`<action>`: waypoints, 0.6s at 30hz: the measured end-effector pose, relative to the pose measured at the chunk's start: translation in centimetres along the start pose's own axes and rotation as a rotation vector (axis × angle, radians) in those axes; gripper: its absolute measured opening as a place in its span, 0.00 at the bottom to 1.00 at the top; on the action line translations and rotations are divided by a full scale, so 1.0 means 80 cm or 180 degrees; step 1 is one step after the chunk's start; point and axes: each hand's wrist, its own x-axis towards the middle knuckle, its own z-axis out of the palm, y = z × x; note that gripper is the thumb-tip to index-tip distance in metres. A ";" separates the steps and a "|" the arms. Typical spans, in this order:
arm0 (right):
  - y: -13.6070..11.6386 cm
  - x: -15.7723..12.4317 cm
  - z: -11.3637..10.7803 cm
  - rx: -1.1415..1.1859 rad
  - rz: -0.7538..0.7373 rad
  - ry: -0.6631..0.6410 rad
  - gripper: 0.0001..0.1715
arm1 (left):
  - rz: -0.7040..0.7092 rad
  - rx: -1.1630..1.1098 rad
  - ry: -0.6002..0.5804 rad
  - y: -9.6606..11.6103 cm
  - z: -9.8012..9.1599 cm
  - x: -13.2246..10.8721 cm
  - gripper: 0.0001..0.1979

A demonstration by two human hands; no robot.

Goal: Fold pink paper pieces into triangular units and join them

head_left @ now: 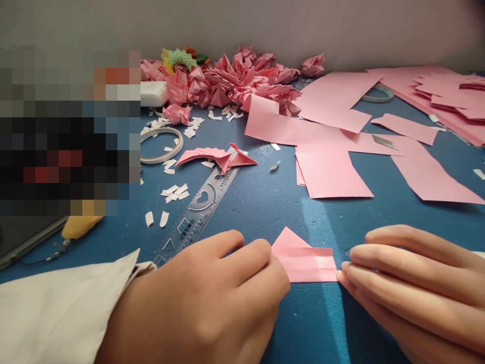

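Observation:
A small piece of pink paper, with a folded strip along its front and a pointed peak at the back, rests on the blue table. My left hand is curled closed over its left end; the fingertips are hidden behind the knuckles. At the paper's right edge, my right hand has its fingers stretched out side by side, the lowest tip touching or very close to the front corner. A clear plastic ruler lies beyond my left hand. On its far end sits a pleated pink paper piece.
Behind lies a heap of folded pink pieces. Loose pink sheets spread across the right. A tape roll, white scraps and a yellow object with a metal clip are left. A small blade-like piece rests on one sheet.

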 end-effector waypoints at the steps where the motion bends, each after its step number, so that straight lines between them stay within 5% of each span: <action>1: 0.001 0.000 -0.001 -0.0125 -0.0151 -0.0055 0.23 | -0.0007 0.0053 0.0089 0.001 0.000 0.000 0.28; 3: 0.004 0.000 -0.001 -0.0280 -0.0372 -0.0027 0.23 | 0.0060 0.0159 0.0261 0.003 -0.002 0.000 0.28; 7: 0.008 0.001 0.007 0.0083 -0.0116 0.0384 0.12 | 0.0046 0.0287 0.0211 0.002 -0.008 0.001 0.28; 11: 0.008 0.009 0.013 0.0130 0.0094 0.0360 0.04 | -0.0171 0.0296 0.0326 -0.001 -0.004 0.003 0.27; 18: 0.012 0.014 0.010 0.0078 0.0204 0.0283 0.08 | 0.0003 0.0527 0.0842 -0.001 0.000 -0.007 0.20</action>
